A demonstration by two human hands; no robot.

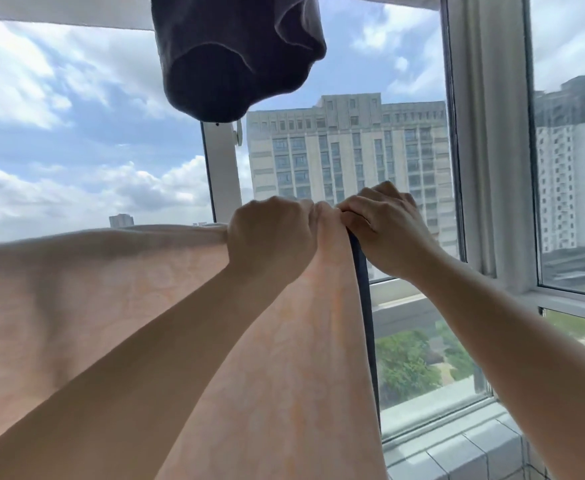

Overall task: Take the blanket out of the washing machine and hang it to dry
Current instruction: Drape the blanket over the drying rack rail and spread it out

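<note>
A pale peach blanket (76, 296) with a faint pattern and a dark blue underside edge hangs spread in front of me, its top edge running level from the left to the middle. My left hand (270, 237) grips the top edge with curled fingers. Right beside it, my right hand (384, 230) pinches the blanket's right corner, fingers curled over the fold. Whatever the blanket hangs over is hidden under the cloth. The washing machine is out of view.
A dark grey garment (235, 53) hangs from above, just over my hands. Large windows with white frames (488, 133) stand close behind the blanket. A tiled sill (457, 455) runs along the bottom right. Tall buildings and trees show outside.
</note>
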